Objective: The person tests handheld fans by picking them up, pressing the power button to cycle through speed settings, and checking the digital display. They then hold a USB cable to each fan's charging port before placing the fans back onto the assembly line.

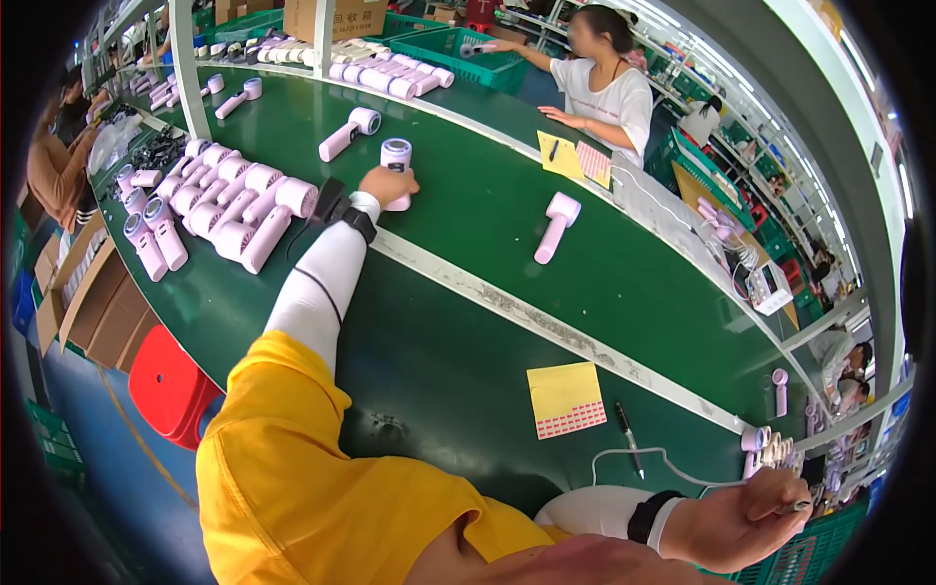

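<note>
My left hand [383, 183] reaches across the green bench, its fingers wrapped round a lilac handheld fan [397, 153] with a round head. Beside it lies a large group of lilac fans [234, 200], some stacked on others. A further lilac fan [351, 134] rests just beyond that hand. At the lower right, my right hand [746, 522] is closed on the end of a white cable [673, 456]; a small metal tip shows at its fingertips. The cable trails back across the bench. One lilac fan [556, 227] lies alone on the far strip.
A pale divider [546, 322] runs along the bench. Near me lie a yellow pad [565, 400] and a pen [629, 439]. A co-worker [609, 97] across the bench reaches over a green crate [458, 54]. At left stand a red stool [171, 385] and cartons [102, 312].
</note>
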Tool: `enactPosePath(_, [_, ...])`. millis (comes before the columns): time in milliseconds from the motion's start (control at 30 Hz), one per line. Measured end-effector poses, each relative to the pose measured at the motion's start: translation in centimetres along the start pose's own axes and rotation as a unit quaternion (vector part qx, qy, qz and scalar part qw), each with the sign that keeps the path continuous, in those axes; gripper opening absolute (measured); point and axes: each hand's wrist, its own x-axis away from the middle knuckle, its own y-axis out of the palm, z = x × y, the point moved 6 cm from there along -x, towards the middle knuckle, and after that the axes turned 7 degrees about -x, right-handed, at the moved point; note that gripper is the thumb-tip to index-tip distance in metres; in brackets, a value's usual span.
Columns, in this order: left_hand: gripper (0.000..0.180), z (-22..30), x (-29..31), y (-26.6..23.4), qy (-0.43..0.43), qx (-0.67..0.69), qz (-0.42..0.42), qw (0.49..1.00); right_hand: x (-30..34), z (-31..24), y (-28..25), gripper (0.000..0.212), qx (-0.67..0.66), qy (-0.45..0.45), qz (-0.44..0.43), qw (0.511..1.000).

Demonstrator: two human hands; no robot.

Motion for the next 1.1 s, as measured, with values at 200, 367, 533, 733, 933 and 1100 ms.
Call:
enactPosePath(200, [0.033, 9.7, 9.7, -0.9, 0.161, 0.667, -0.119, 0.718, 0.2, 0.8, -0.2, 0.028, -0.06, 0.019, -0.092, 0.994])
enactPosePath(367, [0.032, 16.4, 23.4, -5.7, 0.324, 0.662, -0.235, 0.634, 0.6, 0.0, 0.9, 0.027, -0.028, 0.033, -0.177, 0.983])
enactPosePath(533, [0.036, 18.4, 31.8, -5.8, 0.373, 0.621, -0.296, 0.623, 1.3, 0.8, 1.8, 0.025, 0.02, 0.078, -0.137, 0.987])
enactPosePath(733, [0.045, 18.1, 35.0, -5.2, 0.364, 0.611, -0.377, 0.593, 2.1, 3.4, 3.8, 0.024, 0.068, 0.156, -0.145, 0.975])
enactPosePath(933, [0.049, 17.5, 35.6, -4.7, 0.354, 0.613, -0.405, 0.578, 2.7, 3.4, 3.8, 0.016, 0.025, 0.22, -0.175, 0.959])
enactPosePath(1100, [0.049, 17.4, 35.1, -5.0, 0.372, 0.602, -0.376, 0.598, 3.0, 4.2, 4.1, 0.015, 0.023, 0.228, -0.179, 0.957])
